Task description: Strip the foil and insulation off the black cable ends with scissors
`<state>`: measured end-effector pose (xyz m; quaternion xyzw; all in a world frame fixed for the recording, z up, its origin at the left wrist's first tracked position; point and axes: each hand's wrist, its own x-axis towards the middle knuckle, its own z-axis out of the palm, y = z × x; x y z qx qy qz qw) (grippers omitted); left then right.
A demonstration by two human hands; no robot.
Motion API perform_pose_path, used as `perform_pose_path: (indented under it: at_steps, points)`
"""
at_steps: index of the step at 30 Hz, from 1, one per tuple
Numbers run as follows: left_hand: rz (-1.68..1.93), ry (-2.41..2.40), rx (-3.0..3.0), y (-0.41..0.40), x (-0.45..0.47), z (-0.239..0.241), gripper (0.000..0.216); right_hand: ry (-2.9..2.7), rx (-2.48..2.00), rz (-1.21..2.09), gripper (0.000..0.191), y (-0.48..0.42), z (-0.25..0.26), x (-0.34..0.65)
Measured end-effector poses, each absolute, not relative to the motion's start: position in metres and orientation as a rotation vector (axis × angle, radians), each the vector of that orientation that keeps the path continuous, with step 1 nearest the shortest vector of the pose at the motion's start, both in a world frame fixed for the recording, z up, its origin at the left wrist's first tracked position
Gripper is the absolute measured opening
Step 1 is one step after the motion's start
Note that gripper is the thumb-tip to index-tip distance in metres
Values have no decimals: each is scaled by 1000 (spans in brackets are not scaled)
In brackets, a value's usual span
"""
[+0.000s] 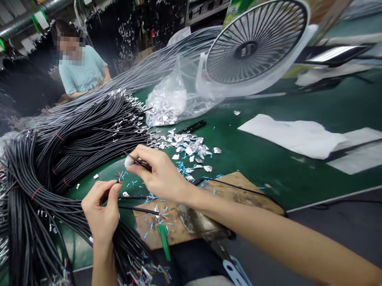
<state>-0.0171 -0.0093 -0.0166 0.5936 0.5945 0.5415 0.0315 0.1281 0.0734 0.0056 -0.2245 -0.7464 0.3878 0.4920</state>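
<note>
The left hand (102, 209) stood left of the frame's lower centre, its forearm rising from the bottom edge, wrist nearly straight and fingers curled. Its thumb and fingertips were pressed together on a cable (118, 181), whose fanned, coloured wires pointed up toward the other hand. The right hand (156, 169) was just above and to the right, its forearm slanting in from the lower right corner across the wooden board (149, 239). Its thumb and forefinger pinched a dark tool (144, 163) and a white wad (129, 161), close to the wires; whether they touched was unclear.

Bundled cables (92, 133) filled the left of the frame and crowded the left hand, with more strands below it. Foil scraps (190, 147) lay just beyond the right hand, and past them a knife (192, 127) and a clear bag (171, 95). The fan (257, 42) bounded the upper right. The widest open room was on the green table (260, 163) at centre right, between the scraps and the paper (290, 133). The table's pale near edge ran up toward the right side, below the paper. A co-worker (82, 69) was at upper left, well apart from both hands.
</note>
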Motion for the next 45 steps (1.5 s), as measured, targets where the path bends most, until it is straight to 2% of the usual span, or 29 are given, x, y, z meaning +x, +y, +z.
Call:
perform_pose_path:
  at_steps: [3,7,13,18,28,31,34,37,39,45]
  points:
    - [1672,1848,1798,-10,-18,-17,7,-1895,-441,805,5,71,2,129]
    - [1666,1849,1831,-11,-17,-16,8,-2020,-398,606,14,71,-3,130]
    - [1624,1898,1939,-10,-16,-15,11,-2120,-431,360,10,72,-5,131]
    - [1582,1935,1960,-11,-15,-14,12,-2205,-462,136,15,73,-4,131]
    - [1782,1972,1808,-11,-13,-13,10,-2141,-551,-90,17,81,1,141]
    - [1855,1986,1722,-13,-14,-11,12,-1940,-729,12,18,87,4,144]
    - [1826,1928,1765,-14,-15,-11,12,-1884,-616,366,25,80,6,136]
    - [1818,1921,1793,-14,-15,-11,12,-1930,-485,662,12,70,8,127]
    - [1799,1932,1815,-14,-14,-12,12,-1913,-470,725,7,66,8,125]
    - [1756,1919,1846,-14,-14,-12,10,-1850,-429,694,8,67,5,127]
